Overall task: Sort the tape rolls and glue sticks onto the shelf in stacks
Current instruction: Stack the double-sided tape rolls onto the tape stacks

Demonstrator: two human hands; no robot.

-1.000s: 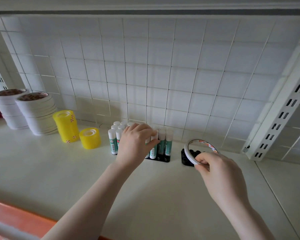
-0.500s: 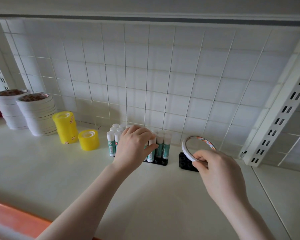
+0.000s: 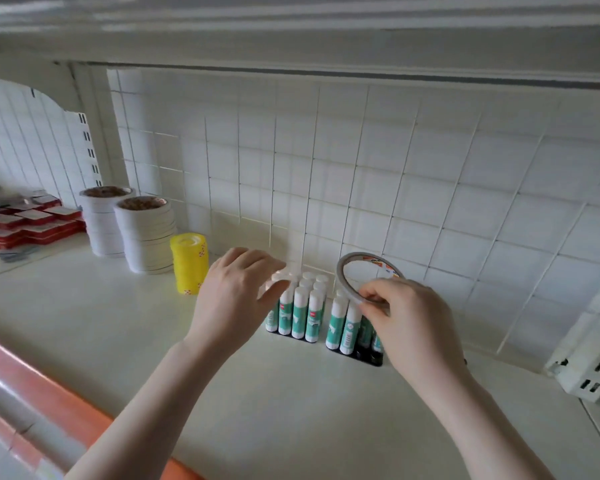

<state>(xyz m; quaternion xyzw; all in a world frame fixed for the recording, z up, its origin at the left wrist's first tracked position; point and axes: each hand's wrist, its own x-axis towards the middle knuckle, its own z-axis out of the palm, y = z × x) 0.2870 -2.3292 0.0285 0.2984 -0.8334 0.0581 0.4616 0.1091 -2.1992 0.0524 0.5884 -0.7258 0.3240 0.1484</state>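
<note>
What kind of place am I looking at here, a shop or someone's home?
Most likely a stationery shop's display shelf. Signs: identical glue sticks stood in rows, white tape rolls stacked in columns, and a slotted shelving upright beside a wire grid back panel.

Cream-white flat shelf (image 3: pixel 291 403) with stationery stood along its rear edge.
Two stacks of white tape rolls (image 3: pixel 142 233), a stack of yellow tape rolls (image 3: pixel 189 263), two black trays of green-and-white glue sticks (image 3: pixel 302 311) and red flat packets (image 3: pixel 25 223) are carried directly on it.
</note>
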